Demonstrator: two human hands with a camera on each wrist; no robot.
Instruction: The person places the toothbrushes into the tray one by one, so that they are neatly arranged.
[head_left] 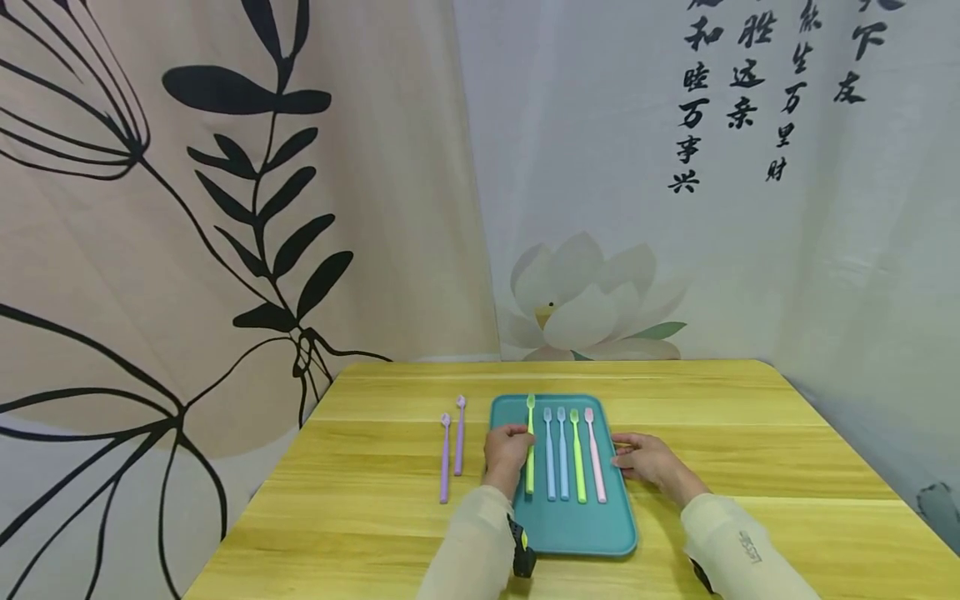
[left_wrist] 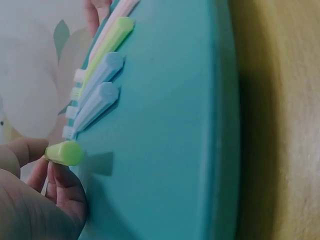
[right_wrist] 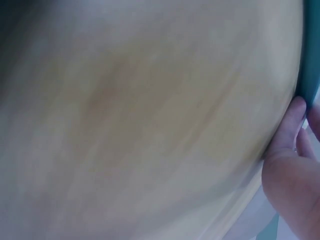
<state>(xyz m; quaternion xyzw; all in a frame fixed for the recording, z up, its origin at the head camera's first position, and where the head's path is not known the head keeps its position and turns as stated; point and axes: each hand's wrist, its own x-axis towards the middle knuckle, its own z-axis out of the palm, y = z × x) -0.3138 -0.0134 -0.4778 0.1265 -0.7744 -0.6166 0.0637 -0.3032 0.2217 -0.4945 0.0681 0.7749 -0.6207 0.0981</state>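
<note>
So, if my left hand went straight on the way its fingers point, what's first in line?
Beyond the green toothbrush it pinches, your left hand would probably meet the nearest blue toothbrush; it looks slightly raised, so it might pass over.

Seven toothbrushes (head_left: pixel 578 460), one tray (head_left: pixel 576 531), two hands (head_left: pixel 505 454), one table (head_left: pixel 337 500)

Right wrist view: just a sliver of tray (right_wrist: pixel 311 50), only part of the right hand (right_wrist: pixel 291 175), table (right_wrist: pixel 150 125) all blur!
</note>
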